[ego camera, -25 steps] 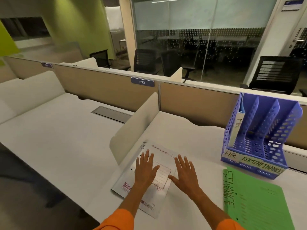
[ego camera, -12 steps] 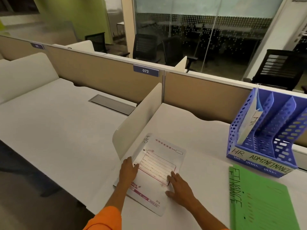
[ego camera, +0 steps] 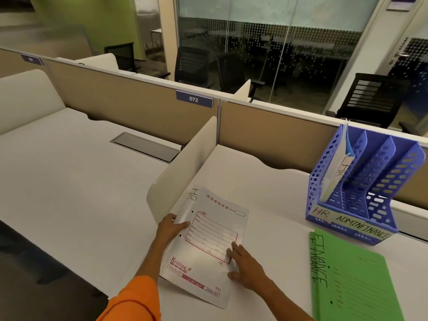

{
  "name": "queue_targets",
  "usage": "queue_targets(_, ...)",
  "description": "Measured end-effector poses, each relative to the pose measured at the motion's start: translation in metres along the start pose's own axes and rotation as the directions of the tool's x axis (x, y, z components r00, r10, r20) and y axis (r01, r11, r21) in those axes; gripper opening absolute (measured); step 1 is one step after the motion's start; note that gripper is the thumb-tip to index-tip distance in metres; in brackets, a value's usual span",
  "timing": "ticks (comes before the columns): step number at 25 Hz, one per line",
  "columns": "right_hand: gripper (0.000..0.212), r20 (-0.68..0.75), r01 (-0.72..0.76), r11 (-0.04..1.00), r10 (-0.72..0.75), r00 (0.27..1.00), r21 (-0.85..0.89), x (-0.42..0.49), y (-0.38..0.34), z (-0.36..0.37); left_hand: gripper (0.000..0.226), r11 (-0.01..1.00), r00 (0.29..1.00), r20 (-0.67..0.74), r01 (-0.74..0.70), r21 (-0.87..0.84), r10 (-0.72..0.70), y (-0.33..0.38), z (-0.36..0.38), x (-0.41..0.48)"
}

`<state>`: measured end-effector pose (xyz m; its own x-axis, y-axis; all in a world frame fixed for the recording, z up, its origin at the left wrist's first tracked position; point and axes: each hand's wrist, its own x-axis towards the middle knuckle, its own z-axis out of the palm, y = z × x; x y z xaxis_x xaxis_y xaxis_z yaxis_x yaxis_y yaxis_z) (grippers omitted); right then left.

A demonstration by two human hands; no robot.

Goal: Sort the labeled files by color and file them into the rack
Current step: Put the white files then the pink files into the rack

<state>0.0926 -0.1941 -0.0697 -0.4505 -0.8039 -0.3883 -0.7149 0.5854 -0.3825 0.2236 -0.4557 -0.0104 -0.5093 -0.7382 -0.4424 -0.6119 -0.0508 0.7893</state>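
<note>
A white file (ego camera: 208, 232) marked HR lies on the desk in front of me, its left edge lifted a little. My left hand (ego camera: 170, 229) grips that left edge with the thumb on top. My right hand (ego camera: 246, 265) rests flat on the file's right edge, fingers apart. A green file (ego camera: 356, 281) marked FINANCE lies flat at the right. The blue rack (ego camera: 361, 188) stands at the back right, with slots labeled HR, ADMIN and FINANCE. One white file (ego camera: 335, 167) marked HR stands in its left slot.
A low white divider (ego camera: 183, 165) stands just left of the white file. A tan partition (ego camera: 266, 137) with a 072 tag runs behind the desk. A grey cable hatch (ego camera: 144, 147) sits in the neighbouring desk. Black chairs stand beyond the partition.
Both hands slid from the file's middle to its edges. The left hand took hold of the left edge and raised it slightly. The right hand moved to the lower right edge.
</note>
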Motion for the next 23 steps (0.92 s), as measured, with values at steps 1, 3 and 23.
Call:
queue_targets(1, 0.079, 0.001, 0.001, 1.0, -0.001, 1.0, 0.005, -0.001, 0.001, 0.0, 0.061, 1.0, 1.0, 0.018, -0.013, 0.0, 0.013, 0.003, -0.001, -0.001)
queue_targets(3, 0.077, -0.003, 0.005, 0.999, -0.005, 1.0, 0.041, -0.003, 0.002, -0.002, 0.055, 0.998, 0.997, 0.055, -0.061, -0.026, 0.062, 0.01, -0.005, -0.006)
queue_targets(23, 0.022, -0.289, 0.149, 0.324, 0.441, 0.85, 0.934, -0.096, 0.137, -0.156, 0.057, 0.9, 0.843, 0.37, -0.265, -0.347, 0.39, 0.125, 0.122, -0.152)
